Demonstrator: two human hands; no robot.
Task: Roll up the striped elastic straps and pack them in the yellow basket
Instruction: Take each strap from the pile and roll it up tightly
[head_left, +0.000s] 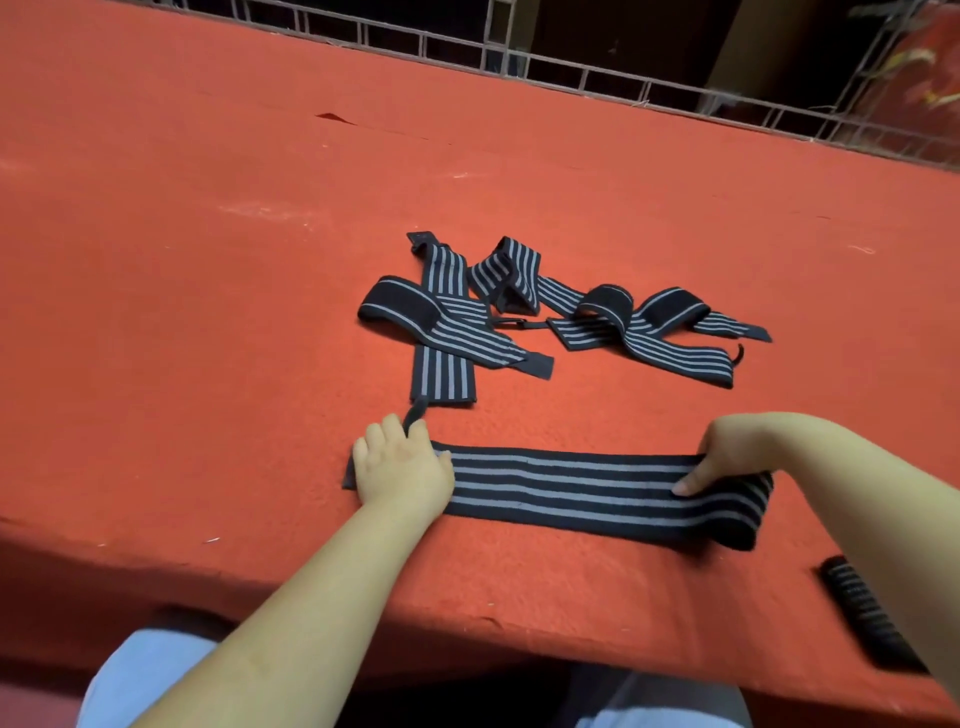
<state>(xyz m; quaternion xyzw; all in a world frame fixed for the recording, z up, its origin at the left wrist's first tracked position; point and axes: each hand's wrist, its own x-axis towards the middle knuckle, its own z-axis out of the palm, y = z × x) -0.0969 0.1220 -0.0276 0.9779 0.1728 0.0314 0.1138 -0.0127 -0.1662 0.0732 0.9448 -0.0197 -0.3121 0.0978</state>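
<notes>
Strap (566, 488), black with grey stripes, lies flat across the near part of the red felt table (208, 260), running left to right between your two hands. Your left hand (402, 467) lies on the strap's left end, palm down, fingers only loosely bent, pressing the end to the felt rather than gripping it. A small black loop (415, 410) stands up just beside those fingers. Your right hand (727, 457) is at the opposite end, where the strap folds over into the start of a roll (748, 512); the thumb lies on top of the striped face and the other fingers curl round the far edge of the turn, so this hand holds the strap. The flat stretch between the hands looks straight and untwisted.

Beyond it, toward the middle of the table, a loose pile of straps (545, 312) lies tangled, several folded or crossing one another, well apart from your hands. One rolled strap (867, 613) lies at the table's near right edge, partly hidden by your right forearm. A wire fence (571, 67) runs along the far edge. No writing or label is legible on any strap.
</notes>
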